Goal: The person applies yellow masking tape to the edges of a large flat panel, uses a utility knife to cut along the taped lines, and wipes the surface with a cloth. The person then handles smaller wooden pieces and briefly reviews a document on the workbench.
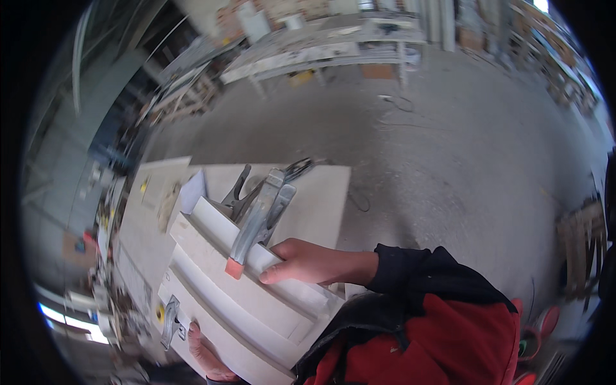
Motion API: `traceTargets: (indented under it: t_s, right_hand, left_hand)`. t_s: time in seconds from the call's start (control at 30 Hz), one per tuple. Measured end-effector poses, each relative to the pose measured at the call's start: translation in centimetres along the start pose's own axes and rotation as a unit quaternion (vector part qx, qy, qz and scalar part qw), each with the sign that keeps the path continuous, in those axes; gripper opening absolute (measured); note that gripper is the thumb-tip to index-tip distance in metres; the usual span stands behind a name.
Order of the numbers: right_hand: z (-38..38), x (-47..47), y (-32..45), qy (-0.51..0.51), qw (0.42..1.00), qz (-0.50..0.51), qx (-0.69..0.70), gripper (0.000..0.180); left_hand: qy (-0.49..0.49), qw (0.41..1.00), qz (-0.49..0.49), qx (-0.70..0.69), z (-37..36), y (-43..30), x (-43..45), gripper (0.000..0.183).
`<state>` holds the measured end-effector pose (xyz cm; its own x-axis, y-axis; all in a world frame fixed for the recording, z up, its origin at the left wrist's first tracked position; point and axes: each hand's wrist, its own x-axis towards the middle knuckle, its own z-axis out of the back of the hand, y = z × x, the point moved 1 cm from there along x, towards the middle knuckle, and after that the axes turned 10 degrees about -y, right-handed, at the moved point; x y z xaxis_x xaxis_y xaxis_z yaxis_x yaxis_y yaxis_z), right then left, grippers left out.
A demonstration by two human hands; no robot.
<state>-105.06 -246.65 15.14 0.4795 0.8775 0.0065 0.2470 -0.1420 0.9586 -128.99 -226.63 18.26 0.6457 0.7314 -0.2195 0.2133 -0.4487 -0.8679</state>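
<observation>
A white panel with raised, curved bands [250, 293] lies tilted before me, close to my body. My right hand [303, 260] grips its far edge, thumb on top, fingers hidden behind. My left hand [207, 353] holds the near left edge, its thumb showing and the rest mostly hidden. Beside my right hand, a large metal spring clamp [262, 216] with an orange jaw tip is fixed on the far edge. A darker spring clamp [240, 192] is partly hidden behind it. Another small metal clamp [171, 322] sits at the left edge, near my left thumb.
Under the panel is a pale worktable [317, 192]; a light sheet [149, 202] lies at its left. A long cluttered workbench [308, 53] stands across the concrete floor [442, 144]. A cable [402, 103] lies on that floor. A wooden crate-like stand [580, 245] is at right.
</observation>
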Motion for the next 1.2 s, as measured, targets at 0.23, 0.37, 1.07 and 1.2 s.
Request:
traceTargets:
  t_s: [0.23,0.37,1.07,1.2]
  right_hand:
    - [11.7,-15.3,4.9,-0.190,0.972,0.087,0.112,0.037]
    - [20.1,-21.7,5.9,-0.293,0.943,0.118,0.108,0.040]
    - [62.1,-38.1,14.3,-0.652,0.727,0.125,0.177,0.041]
    - [72.2,-39.3,17.3,-0.679,0.694,0.127,0.200,0.042]
  left_hand:
    - [0.208,0.971,0.086,0.085,-19.5,6.4,-1.0,0.061]
    - [0.299,0.932,0.168,0.113,-29.8,12.1,0.8,0.063]
    - [0.452,0.740,0.446,0.220,-84.5,48.6,10.4,0.046]
    - [0.483,0.702,0.474,0.222,-96.7,54.4,12.0,0.045]
